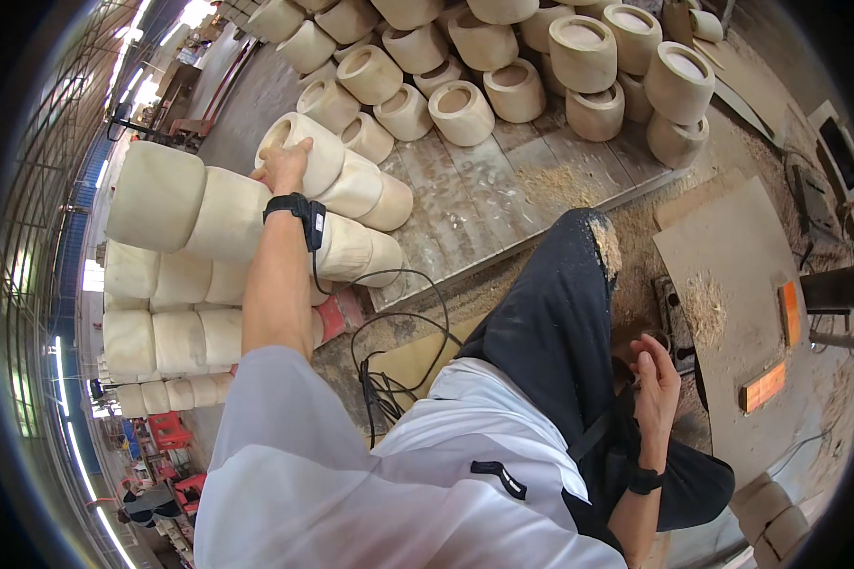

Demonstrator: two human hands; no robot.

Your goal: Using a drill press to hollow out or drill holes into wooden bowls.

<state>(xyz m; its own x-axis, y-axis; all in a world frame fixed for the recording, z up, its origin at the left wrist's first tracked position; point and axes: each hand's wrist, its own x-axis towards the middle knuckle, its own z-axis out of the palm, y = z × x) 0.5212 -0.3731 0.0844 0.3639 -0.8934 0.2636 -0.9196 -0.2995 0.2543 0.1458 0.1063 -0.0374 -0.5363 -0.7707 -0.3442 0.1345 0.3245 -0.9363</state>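
Your left hand (283, 163) reaches up and forward, palm and fingers (299, 149) laid over the rim of a pale wooden pot (306, 152) lying on its side at the top of a stack; the fingers curl on its edge, the thumb hidden behind it. A black wrist strap (294, 211) with a cable (389, 313) runs back toward your body. The pot touches its neighbours: more side-lying pots (365, 194) to its right, a larger one (157, 194) to its left, and further rows (161, 337) stacked beneath, packed edge to edge with no gap. Beyond them, upright hollowed pots (460, 112) crowd the far part of a plank pallet (489, 204); the near part of the planks lies bare, dusted with sawdust, and gives open room to the right of the stack as far as the pallet's front edge. Your right hand (657, 375) hangs low beside your dark trouser leg (560, 313), fingers bent loosely inward and holding nothing that can be made out. Right of the leg, a flat board (740, 284) lies on the floor with sawdust heaps and two orange blocks (764, 387) near its right edge. Dark machine parts (830, 284) stand at the far right. A red crate (169, 429) sits low at the left, well apart.
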